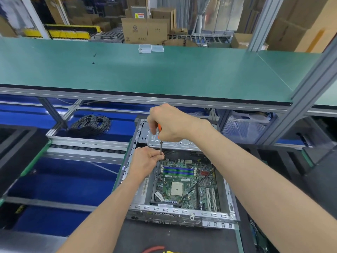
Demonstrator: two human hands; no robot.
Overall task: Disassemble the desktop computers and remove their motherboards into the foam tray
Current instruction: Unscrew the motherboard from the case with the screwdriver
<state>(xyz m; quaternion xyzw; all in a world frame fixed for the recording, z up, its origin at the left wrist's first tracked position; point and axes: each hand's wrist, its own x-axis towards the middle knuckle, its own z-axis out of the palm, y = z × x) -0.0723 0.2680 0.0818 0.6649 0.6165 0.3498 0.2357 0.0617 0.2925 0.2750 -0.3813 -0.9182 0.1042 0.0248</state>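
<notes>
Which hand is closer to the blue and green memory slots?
Left. The left hand pinches the screwdriver shaft just above the memory slots; the right hand grips the orange handle higher up.

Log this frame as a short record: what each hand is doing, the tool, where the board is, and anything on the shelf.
right hand: grips the orange handle of the screwdriver, shaft pointing down
left hand: pinches the shaft low, steadying it
motherboard: inside the open computer case, not yet removed
cable coil: left of the case, behind it
green shelf: two clear plastic boxes
</notes>
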